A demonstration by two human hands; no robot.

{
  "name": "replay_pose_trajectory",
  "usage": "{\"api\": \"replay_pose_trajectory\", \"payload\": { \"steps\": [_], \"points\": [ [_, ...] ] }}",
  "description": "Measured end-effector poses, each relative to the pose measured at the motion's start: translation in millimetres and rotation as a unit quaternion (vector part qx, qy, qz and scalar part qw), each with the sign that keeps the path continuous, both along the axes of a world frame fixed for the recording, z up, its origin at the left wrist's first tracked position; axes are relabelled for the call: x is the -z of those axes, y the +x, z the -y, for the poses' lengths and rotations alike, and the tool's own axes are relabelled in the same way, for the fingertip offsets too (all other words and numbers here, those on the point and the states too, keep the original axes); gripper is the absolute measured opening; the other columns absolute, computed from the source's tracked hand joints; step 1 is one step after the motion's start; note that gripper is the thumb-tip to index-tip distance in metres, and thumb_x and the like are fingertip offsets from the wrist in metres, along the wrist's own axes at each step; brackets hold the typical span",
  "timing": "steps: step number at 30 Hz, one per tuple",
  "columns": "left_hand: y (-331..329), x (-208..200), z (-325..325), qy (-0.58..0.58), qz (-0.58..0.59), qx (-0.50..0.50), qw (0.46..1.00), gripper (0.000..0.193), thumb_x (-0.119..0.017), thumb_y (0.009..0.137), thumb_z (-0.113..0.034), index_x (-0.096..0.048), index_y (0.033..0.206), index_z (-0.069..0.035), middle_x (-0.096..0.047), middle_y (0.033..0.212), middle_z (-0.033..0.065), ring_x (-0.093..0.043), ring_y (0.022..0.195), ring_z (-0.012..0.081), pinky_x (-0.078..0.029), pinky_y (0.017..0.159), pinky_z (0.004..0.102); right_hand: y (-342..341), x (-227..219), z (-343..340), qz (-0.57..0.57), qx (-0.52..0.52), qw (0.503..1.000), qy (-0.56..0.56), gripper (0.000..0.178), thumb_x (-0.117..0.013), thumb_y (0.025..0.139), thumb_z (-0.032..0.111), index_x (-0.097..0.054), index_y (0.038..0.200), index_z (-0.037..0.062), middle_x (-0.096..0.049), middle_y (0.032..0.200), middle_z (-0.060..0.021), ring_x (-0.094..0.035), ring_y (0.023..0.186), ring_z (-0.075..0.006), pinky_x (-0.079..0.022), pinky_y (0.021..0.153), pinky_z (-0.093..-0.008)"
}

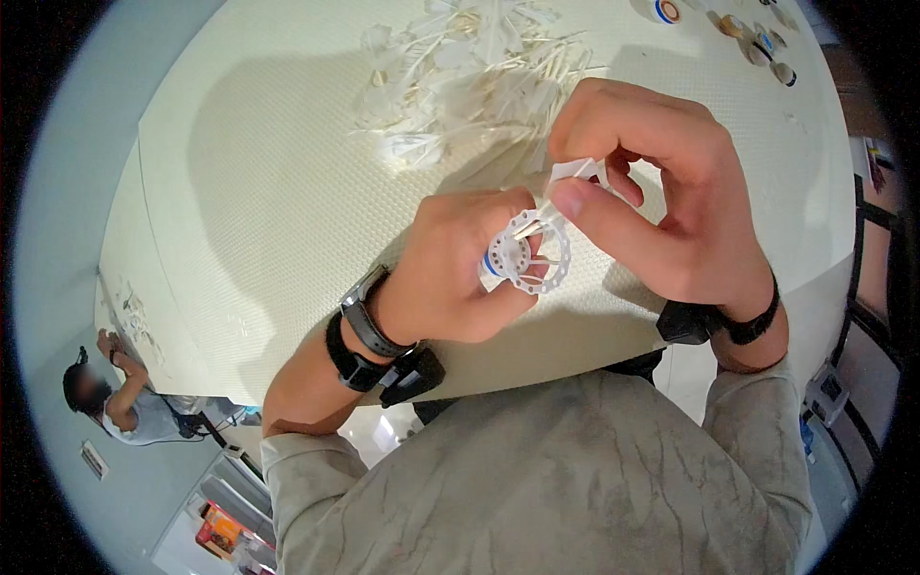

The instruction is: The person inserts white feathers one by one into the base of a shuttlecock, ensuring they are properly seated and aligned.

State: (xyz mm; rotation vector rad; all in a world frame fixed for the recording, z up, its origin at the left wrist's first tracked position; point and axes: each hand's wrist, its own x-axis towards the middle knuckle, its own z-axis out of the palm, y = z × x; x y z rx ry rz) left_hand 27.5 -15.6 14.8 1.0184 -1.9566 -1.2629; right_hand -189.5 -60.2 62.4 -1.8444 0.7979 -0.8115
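Observation:
My left hand [460, 264] is closed round a white plastic shuttlecock frame [561, 276]. The frame has a round outer ring with holes, thin struts and a smaller perforated disc inside, and a blue band shows beside my fingers. Its open ring faces up toward me. Between the thumb and fingers of my right hand [661, 192] is a white feather [572, 171], pinched just above the frame. The feather's pale shaft slants down toward the frame's inside; whether its tip sits in a hole I cannot tell.
A loose heap of white feathers [460, 77] lies on the cream textured table [278, 192] beyond my hands. Small round pieces [757, 48] and a roll of tape [666, 11] are at the far right. Another person [129, 402] works at the table's far left end.

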Motion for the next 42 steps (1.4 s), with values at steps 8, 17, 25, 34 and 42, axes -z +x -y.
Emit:
{"api": "replay_pose_trajectory", "payload": {
  "steps": [8, 17, 25, 34, 42],
  "points": [
    [-0.3, -0.1, 0.7, 0.008, -0.017, -0.003, 1.0, 0.019, -0.069, 0.071, -0.016, -0.058, 0.082, -0.005, -0.057, 0.071, 0.0137, -0.055, 0.065, 0.0392, -0.044, 0.057, 0.039, 0.8, 0.6, -0.8, 0.004, -0.004, 0.999, 0.037, 0.009, -0.066, 0.083, -0.003, -0.058, 0.083, 0.0014, -0.06, 0.085, -0.0033, -0.042, 0.063, -0.0075, -0.032, 0.055, -0.023],
    [1.4, -1.6, -0.2, 0.035, -0.023, -0.004, 0.999, 0.019, -0.07, 0.072, -0.016, -0.058, 0.081, -0.006, -0.058, 0.071, 0.0132, -0.056, 0.063, 0.0375, -0.045, 0.057, 0.0379, 1.6, 1.0, -1.3, 0.008, -0.008, 0.998, 0.057, 0.009, -0.066, 0.084, -0.002, -0.057, 0.083, 0.0014, -0.06, 0.086, -0.0035, -0.042, 0.063, -0.0067, -0.032, 0.055, -0.0229],
    [2.0, 3.7, 0.2, -0.009, -0.045, 0.004, 0.999, 0.022, -0.073, 0.075, -0.019, -0.057, 0.085, -0.007, -0.057, 0.072, 0.0106, -0.057, 0.063, 0.0359, -0.045, 0.057, 0.0369, 0.2, -2.3, 0.2, -0.024, -0.036, 0.996, 0.075, 0.01, -0.067, 0.085, -0.001, -0.057, 0.083, 0.0019, -0.06, 0.087, -0.0032, -0.042, 0.062, -0.0061, -0.032, 0.055, -0.0225],
    [0.6, 4.5, -0.2, -0.008, -0.047, -0.007, 0.999, 0.024, -0.072, 0.076, -0.022, -0.058, 0.089, -0.008, -0.059, 0.074, 0.0093, -0.058, 0.064, 0.0334, -0.046, 0.057, 0.0354, 2.4, -0.3, 1.2, 0.005, -0.039, 0.998, 0.059, 0.009, -0.067, 0.084, -0.002, -0.059, 0.083, 0.0015, -0.06, 0.083, -0.0041, -0.044, 0.062, -0.0068, -0.031, 0.053, -0.0235],
    [6.3, -3.2, -1.1, 0.071, -0.049, 0.021, 0.996, 0.026, -0.073, 0.074, -0.008, -0.061, 0.096, -0.002, -0.063, 0.079, 0.0062, -0.061, 0.068, 0.0183, -0.048, 0.063, 0.0305, 5.0, -2.1, 1.0, 0.004, -0.028, 0.999, 0.041, 0.011, -0.071, 0.081, 0.003, -0.063, 0.088, 0.0017, -0.062, 0.082, -0.0028, -0.048, 0.064, -0.0084, -0.034, 0.054, -0.0235]
  ]
}}
